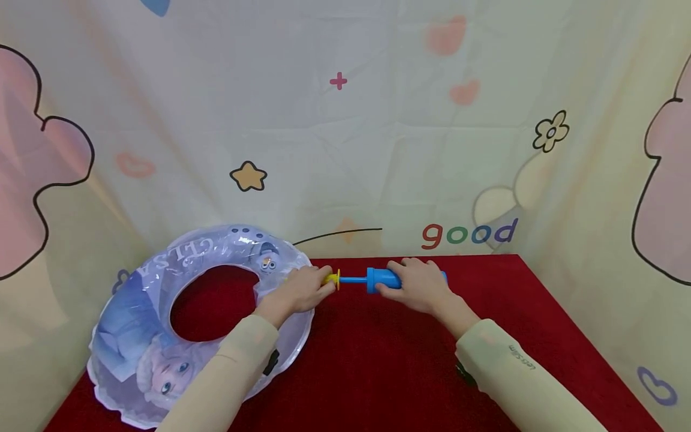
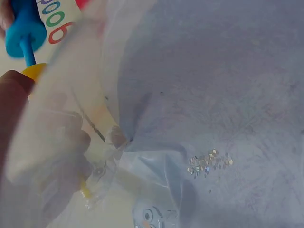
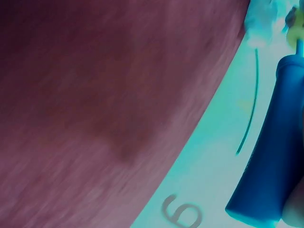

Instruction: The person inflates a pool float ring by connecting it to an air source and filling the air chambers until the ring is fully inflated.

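Note:
A clear and lilac inflatable swim ring [image 1: 121,318] with cartoon figures lies at the left, plump and with a wrinkled outer seam. Over its right edge, my left hand [image 1: 302,288] pinches the yellow end piece [image 1: 338,279] of a small hand pump. My right hand [image 1: 421,285] grips the pump's blue barrel [image 1: 384,279], and a stretch of thin blue rod shows between the two hands. Through the ring's clear film in the left wrist view, a yellow tip [image 2: 85,190] appears beside the left fingers. The barrel [image 3: 268,152] runs slantwise in the right wrist view.
A red cloth [image 1: 367,360] covers the table. Behind and at both sides hangs a pale printed curtain [image 1: 302,120]. Its back panel carries the word "good" [image 1: 468,234]. A small black object [image 1: 272,362] shows beside the left sleeve.

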`<state>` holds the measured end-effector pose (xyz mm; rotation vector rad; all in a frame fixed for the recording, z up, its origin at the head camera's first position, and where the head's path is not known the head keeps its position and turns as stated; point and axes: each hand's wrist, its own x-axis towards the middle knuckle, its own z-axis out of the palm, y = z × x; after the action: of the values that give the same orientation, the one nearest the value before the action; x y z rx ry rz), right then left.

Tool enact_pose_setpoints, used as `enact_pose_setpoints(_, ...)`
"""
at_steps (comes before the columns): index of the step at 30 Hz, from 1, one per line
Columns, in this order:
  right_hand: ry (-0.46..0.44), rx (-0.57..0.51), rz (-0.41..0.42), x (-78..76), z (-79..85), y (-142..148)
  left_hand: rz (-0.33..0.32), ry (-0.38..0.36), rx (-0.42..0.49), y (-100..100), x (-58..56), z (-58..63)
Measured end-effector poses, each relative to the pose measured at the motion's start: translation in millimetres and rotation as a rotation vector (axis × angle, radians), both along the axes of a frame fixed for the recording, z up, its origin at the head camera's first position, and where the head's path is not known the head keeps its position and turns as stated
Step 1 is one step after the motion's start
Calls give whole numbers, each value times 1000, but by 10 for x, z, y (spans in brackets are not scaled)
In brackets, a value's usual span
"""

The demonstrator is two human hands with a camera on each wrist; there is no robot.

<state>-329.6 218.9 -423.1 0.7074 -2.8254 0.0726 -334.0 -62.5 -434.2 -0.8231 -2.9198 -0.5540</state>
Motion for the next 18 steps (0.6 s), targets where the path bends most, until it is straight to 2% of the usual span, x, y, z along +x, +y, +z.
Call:
enact_pose_setpoints(5, 1, 12, 0, -5, 30, -357, 4, -12, 8, 37, -1, 7)
enact_pose_setpoints(9, -3, 14, -15, -25, 29, -454, 15, -15, 19, 51, -2, 12)
enact_pose_setpoints(13, -25, 8, -17, -52, 14, -376, 42, 28, 14, 39, 13, -3)
enact_pose_setpoints(18, -44, 0, 4, -84, 4, -106, 52, 57, 7, 16, 23, -62)
